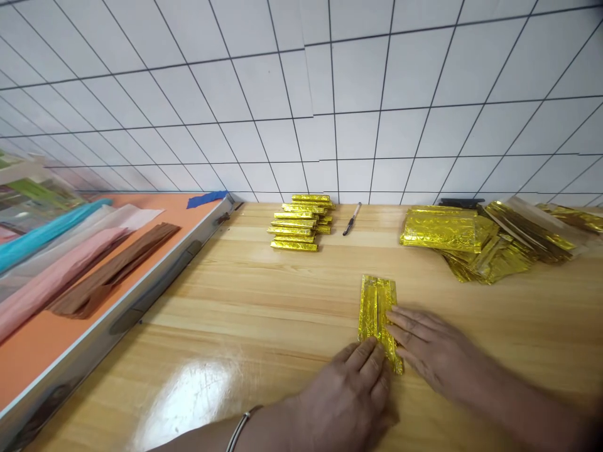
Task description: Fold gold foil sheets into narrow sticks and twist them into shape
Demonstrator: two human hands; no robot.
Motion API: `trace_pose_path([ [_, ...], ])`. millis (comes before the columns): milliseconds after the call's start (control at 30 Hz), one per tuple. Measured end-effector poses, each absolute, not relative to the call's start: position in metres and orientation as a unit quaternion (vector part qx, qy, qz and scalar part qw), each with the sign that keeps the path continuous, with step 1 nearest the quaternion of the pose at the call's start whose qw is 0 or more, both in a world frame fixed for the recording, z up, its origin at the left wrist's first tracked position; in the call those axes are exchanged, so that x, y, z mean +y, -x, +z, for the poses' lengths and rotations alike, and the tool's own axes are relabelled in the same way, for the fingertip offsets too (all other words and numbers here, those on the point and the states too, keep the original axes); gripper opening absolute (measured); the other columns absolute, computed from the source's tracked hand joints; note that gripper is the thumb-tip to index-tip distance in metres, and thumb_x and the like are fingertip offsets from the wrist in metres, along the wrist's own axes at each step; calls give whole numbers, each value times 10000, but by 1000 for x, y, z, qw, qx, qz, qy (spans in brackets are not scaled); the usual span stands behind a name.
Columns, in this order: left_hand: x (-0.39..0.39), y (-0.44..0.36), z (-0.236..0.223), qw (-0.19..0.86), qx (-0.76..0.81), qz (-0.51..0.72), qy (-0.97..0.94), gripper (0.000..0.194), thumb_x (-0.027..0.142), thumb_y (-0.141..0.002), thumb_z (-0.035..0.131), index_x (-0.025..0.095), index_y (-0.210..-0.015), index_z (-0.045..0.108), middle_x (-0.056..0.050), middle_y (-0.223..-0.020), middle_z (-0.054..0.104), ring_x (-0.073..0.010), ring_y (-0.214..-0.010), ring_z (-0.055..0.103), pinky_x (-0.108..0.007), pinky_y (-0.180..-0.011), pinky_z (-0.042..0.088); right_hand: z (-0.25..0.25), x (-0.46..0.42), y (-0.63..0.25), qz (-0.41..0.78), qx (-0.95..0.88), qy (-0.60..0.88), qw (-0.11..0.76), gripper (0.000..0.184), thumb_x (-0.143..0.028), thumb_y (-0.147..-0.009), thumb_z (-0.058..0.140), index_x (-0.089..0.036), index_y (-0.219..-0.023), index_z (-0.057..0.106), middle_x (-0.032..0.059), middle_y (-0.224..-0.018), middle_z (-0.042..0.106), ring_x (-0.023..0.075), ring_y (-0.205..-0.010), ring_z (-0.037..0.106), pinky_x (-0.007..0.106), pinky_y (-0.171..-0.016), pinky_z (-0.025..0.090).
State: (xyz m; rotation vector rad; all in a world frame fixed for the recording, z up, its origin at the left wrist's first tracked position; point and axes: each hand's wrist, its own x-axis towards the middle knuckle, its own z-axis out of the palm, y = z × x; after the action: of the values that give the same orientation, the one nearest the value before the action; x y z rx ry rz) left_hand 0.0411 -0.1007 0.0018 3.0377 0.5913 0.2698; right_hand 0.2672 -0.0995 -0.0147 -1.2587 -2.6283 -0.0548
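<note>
A sheet of gold foil paper lies in front of me on the table, its long sides folded in toward a seam down the middle. The curled fingers of my left hand press on its lower end; the thumb is hidden. From the right, my right hand reaches across, its fingers stretched out and resting on the sheet's right edge. Farther back lies a pile of narrow folded gold strips. To the right of it is a stack of wider gold foil sheets.
A pen lies near the tiled wall. More foil sheets in a clear wrapper are at the right. On the left, an orange raised board carries brown crepe paper, pink paper and a turquoise roll.
</note>
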Motion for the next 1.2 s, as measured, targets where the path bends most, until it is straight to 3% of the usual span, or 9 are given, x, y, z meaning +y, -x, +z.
trace_pose_path([
  [267, -83, -41, 7, 194, 218, 91, -952, 292, 327, -896, 440, 198, -1138, 541, -50, -1123, 598, -209, -1028, 529, -346, -898, 440, -21, -102, -259, 34, -851, 496, 170, 260, -240, -868, 497, -187, -1090, 623, 79, -1189, 609, 222, -1120, 526, 423, -963, 446],
  [500, -66, -37, -7, 276, 193, 173, -926, 289, 119, -911, 379, 193, -1128, 557, -39, -1106, 626, -163, -992, 556, -291, -889, 438, -24, -103, -257, 98, -835, 520, 152, 302, -268, -811, 555, -180, -1099, 585, 99, -1229, 557, 249, -1154, 469, 452, -978, 410],
  [700, -57, -37, -18, 312, 252, 216, -890, 241, 128, -896, 423, 178, -1076, 575, -68, -1133, 593, -147, -991, 574, -238, -842, 467, -26, -103, -258, 113, -829, 530, 139, 421, -362, -790, 576, -198, -1177, 553, 89, -1270, 525, 260, -1172, 440, 456, -988, 391],
  [900, -50, -36, -12, 194, 238, 129, -943, 271, 260, -912, 450, 232, -1173, 514, -20, -1281, 531, -193, -1199, 452, -359, -1000, 336, -23, -101, -263, 111, -831, 536, 102, 582, -444, -801, 544, -206, -1323, 448, 84, -1386, 427, 273, -1267, 354, 466, -1041, 322],
  [1000, -33, -36, -5, 158, 210, 85, -961, 428, 399, -899, 462, 231, -1290, 415, -40, -1362, 458, -214, -1284, 365, -385, -1041, 275, -19, -93, -267, 125, -840, 523, 72, 691, -503, -791, 535, -194, -1385, 362, 88, -1451, 332, 279, -1316, 292, 462, -1065, 288],
  [1200, 4, -43, 1, 114, 179, 29, -977, 840, 705, -737, 474, 164, -1361, 318, -149, -1421, 350, -282, -1295, 351, -402, -1046, 252, -10, -77, -272, 133, -863, 487, 13, 876, -620, -767, 492, -112, -1431, 230, 136, -1498, 153, 283, -1365, 166, 444, -1102, 211],
])
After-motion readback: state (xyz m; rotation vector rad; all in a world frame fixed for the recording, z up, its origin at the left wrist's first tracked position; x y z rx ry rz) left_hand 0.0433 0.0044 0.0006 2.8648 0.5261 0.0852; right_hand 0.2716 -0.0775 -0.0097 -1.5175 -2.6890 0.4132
